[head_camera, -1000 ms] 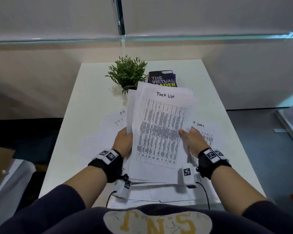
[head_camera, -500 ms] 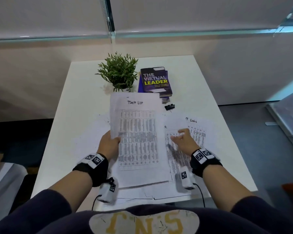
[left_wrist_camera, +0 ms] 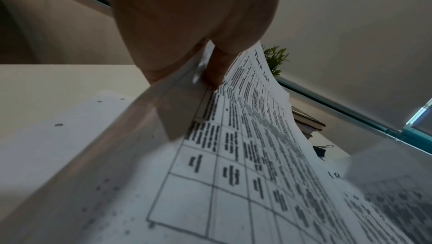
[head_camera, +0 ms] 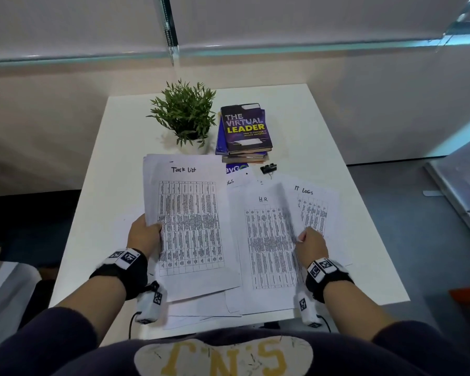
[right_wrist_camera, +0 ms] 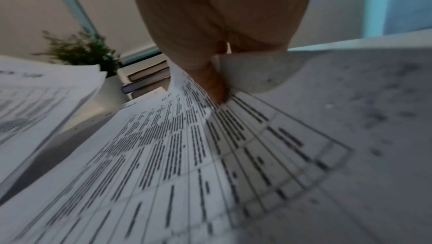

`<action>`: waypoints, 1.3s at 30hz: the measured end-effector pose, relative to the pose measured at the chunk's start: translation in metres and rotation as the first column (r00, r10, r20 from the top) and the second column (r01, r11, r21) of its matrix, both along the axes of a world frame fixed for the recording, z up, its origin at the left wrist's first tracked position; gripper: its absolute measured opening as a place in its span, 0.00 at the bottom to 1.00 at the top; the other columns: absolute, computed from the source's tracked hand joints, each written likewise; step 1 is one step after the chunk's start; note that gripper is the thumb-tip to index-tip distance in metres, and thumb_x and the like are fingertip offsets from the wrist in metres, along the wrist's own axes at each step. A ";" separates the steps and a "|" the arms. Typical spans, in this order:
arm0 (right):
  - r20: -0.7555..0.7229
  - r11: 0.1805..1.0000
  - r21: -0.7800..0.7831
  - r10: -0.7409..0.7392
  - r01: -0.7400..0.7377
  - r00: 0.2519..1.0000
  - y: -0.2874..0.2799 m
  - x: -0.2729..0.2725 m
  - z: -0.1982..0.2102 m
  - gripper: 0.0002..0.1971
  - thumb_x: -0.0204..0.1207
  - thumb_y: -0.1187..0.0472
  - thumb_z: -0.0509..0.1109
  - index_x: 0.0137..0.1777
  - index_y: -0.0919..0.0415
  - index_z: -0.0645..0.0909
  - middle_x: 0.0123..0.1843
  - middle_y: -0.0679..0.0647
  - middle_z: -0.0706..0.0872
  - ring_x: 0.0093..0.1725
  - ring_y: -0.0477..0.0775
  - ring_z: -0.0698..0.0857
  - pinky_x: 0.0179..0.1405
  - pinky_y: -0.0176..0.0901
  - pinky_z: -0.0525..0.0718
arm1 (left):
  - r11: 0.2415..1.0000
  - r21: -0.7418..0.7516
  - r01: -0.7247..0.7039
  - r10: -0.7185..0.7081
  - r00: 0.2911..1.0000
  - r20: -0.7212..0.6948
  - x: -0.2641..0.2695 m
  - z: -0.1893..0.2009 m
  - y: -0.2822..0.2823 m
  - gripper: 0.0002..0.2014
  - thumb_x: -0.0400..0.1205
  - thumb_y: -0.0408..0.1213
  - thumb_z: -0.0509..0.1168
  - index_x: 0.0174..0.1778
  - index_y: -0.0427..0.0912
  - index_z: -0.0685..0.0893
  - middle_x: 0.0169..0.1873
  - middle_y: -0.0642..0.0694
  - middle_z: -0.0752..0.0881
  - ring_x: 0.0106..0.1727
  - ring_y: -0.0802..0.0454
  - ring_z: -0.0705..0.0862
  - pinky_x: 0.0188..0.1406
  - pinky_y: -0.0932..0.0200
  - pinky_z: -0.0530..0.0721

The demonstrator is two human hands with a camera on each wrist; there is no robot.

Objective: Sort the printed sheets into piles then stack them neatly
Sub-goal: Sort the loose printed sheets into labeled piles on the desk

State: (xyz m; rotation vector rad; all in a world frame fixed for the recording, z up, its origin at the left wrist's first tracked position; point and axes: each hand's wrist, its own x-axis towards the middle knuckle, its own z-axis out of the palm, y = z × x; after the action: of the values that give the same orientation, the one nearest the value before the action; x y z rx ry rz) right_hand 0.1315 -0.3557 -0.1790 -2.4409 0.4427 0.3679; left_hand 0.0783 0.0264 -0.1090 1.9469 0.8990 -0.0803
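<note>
My left hand grips the left edge of a sheaf of "Task List" sheets, held above the table's left half; the thumb lies on top. My right hand pinches the right edge of the "HR" sheet and lifts that edge, which curls and blurs. Under it to the right lies the "IT Logs" sheet. In the right wrist view the thumb presses the printed HR sheet. More loose sheets lie beneath near the front edge.
A potted plant and a stack of books stand at the back of the white table. A black binder clip lies in front of the books. A blue-printed card peeks out behind the papers.
The left hand carried the Task List sheaf leftward and lowered it. The right hand let go of it, moved onto the papers at the right and now pinches the HR sheet's edge.
</note>
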 end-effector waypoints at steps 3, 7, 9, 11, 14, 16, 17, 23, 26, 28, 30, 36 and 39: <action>0.101 0.989 0.072 0.121 -0.129 0.988 0.012 -0.007 0.010 0.17 0.71 0.79 0.57 0.34 0.55 0.70 0.36 0.53 0.77 0.32 0.53 0.74 0.28 0.42 0.69 | 1.000 0.005 0.000 0.000 1.000 0.002 0.001 0.000 0.001 0.03 0.84 0.31 0.59 0.49 0.37 0.77 0.35 0.39 0.79 0.36 0.41 0.79 0.41 0.42 0.86; 0.155 0.965 0.146 0.197 -0.220 0.968 0.023 -0.013 0.018 0.11 0.77 0.76 0.60 0.43 0.59 0.76 0.36 0.56 0.80 0.30 0.51 0.73 0.28 0.41 0.70 | 1.000 0.009 -0.001 0.001 1.000 0.009 0.002 0.000 0.002 0.03 0.84 0.30 0.59 0.49 0.36 0.77 0.34 0.37 0.79 0.33 0.42 0.79 0.34 0.49 0.83; 0.153 0.964 0.157 0.192 -0.216 0.969 0.023 -0.012 0.020 0.06 0.80 0.71 0.63 0.46 0.61 0.78 0.37 0.55 0.81 0.31 0.51 0.74 0.28 0.42 0.72 | 1.000 -0.004 -0.005 0.005 1.000 0.011 0.002 0.000 0.003 0.04 0.85 0.31 0.59 0.51 0.36 0.78 0.34 0.38 0.79 0.34 0.41 0.79 0.37 0.44 0.86; 0.155 0.975 0.147 0.145 -0.168 0.977 0.019 -0.008 0.019 0.10 0.81 0.65 0.67 0.36 0.61 0.77 0.34 0.55 0.78 0.30 0.51 0.73 0.29 0.42 0.72 | 1.000 -0.017 -0.008 0.008 1.000 0.002 0.002 -0.001 0.003 0.04 0.85 0.31 0.59 0.53 0.37 0.78 0.34 0.39 0.79 0.35 0.40 0.80 0.41 0.39 0.88; 0.075 0.993 -0.054 0.109 -0.105 0.991 0.009 0.002 0.010 0.12 0.79 0.57 0.70 0.35 0.59 0.77 0.45 0.60 0.78 0.47 0.59 0.79 0.39 0.41 0.67 | 1.000 -0.021 -0.005 0.005 1.000 -0.001 0.001 -0.001 0.004 0.04 0.85 0.31 0.59 0.53 0.37 0.78 0.35 0.38 0.80 0.36 0.40 0.81 0.43 0.35 0.88; -0.072 0.980 -0.176 0.084 -0.095 0.994 0.002 0.006 0.000 0.13 0.77 0.51 0.71 0.53 0.61 0.82 0.60 0.63 0.76 0.62 0.63 0.74 0.46 0.43 0.66 | 1.000 -0.018 0.002 -0.002 1.000 -0.001 0.001 -0.001 0.005 0.04 0.85 0.31 0.59 0.52 0.36 0.78 0.35 0.39 0.80 0.37 0.39 0.81 0.44 0.35 0.88; -0.113 0.971 -0.215 0.079 -0.101 0.991 0.001 0.007 -0.004 0.18 0.75 0.49 0.73 0.58 0.61 0.82 0.62 0.64 0.75 0.63 0.64 0.73 0.48 0.44 0.69 | 1.000 -0.017 0.005 -0.005 1.000 -0.003 0.001 -0.002 0.005 0.05 0.85 0.31 0.59 0.52 0.36 0.78 0.35 0.39 0.80 0.37 0.39 0.81 0.44 0.35 0.87; -0.117 0.961 -0.248 0.093 -0.119 0.989 0.008 0.009 -0.014 0.14 0.74 0.59 0.75 0.53 0.67 0.79 0.63 0.67 0.74 0.56 0.63 0.78 0.54 0.52 0.84 | 1.000 -0.013 -0.009 0.009 1.000 0.006 0.002 0.000 0.004 0.04 0.85 0.30 0.59 0.52 0.37 0.78 0.36 0.39 0.80 0.37 0.41 0.80 0.44 0.38 0.87; -0.156 0.955 -0.291 0.016 -0.061 0.988 0.010 0.011 -0.015 0.22 0.73 0.57 0.75 0.63 0.67 0.77 0.67 0.68 0.71 0.65 0.67 0.74 0.56 0.52 0.81 | 1.000 -0.007 -0.007 0.007 1.000 0.020 0.002 0.000 0.005 0.06 0.85 0.29 0.59 0.54 0.37 0.79 0.39 0.39 0.81 0.40 0.41 0.80 0.42 0.48 0.84; -0.213 0.957 -0.287 -0.036 -0.027 0.976 0.011 0.014 -0.015 0.27 0.71 0.55 0.76 0.67 0.65 0.75 0.68 0.67 0.71 0.67 0.67 0.74 0.57 0.53 0.81 | 1.000 -0.004 0.002 -0.001 1.000 0.029 0.002 -0.001 0.005 0.07 0.85 0.28 0.59 0.56 0.37 0.79 0.41 0.38 0.82 0.40 0.41 0.80 0.42 0.51 0.82; -0.252 0.972 -0.233 -0.032 -0.028 0.967 0.011 0.018 -0.015 0.31 0.70 0.53 0.78 0.70 0.64 0.74 0.70 0.68 0.71 0.66 0.68 0.78 0.57 0.52 0.83 | 1.000 -0.002 0.007 -0.007 1.000 0.028 0.002 0.000 0.005 0.07 0.84 0.28 0.59 0.55 0.36 0.79 0.41 0.37 0.82 0.39 0.42 0.80 0.41 0.52 0.81; -0.240 0.963 -0.239 0.064 -0.123 0.969 0.009 0.020 -0.016 0.23 0.68 0.53 0.80 0.58 0.60 0.77 0.57 0.59 0.82 0.62 0.62 0.80 0.49 0.45 0.78 | 1.000 0.019 0.021 -0.022 0.999 0.030 0.002 0.002 0.005 0.04 0.84 0.27 0.58 0.50 0.37 0.78 0.40 0.35 0.80 0.37 0.44 0.77 0.40 0.52 0.80; -0.071 0.972 -0.206 0.099 -0.112 0.993 0.015 0.008 -0.012 0.10 0.72 0.71 0.72 0.46 0.62 0.73 0.52 0.59 0.70 0.55 0.59 0.75 0.43 0.43 0.75 | 0.999 0.023 0.026 -0.027 0.999 0.030 0.002 0.003 0.004 0.05 0.84 0.28 0.58 0.52 0.36 0.78 0.40 0.36 0.81 0.37 0.44 0.78 0.43 0.49 0.82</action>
State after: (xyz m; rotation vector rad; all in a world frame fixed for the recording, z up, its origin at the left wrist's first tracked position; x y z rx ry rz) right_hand 0.1391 -0.3405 -0.1910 -2.6719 0.3955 0.4610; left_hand 0.0803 0.0307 -0.1056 1.9760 0.8581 -0.0563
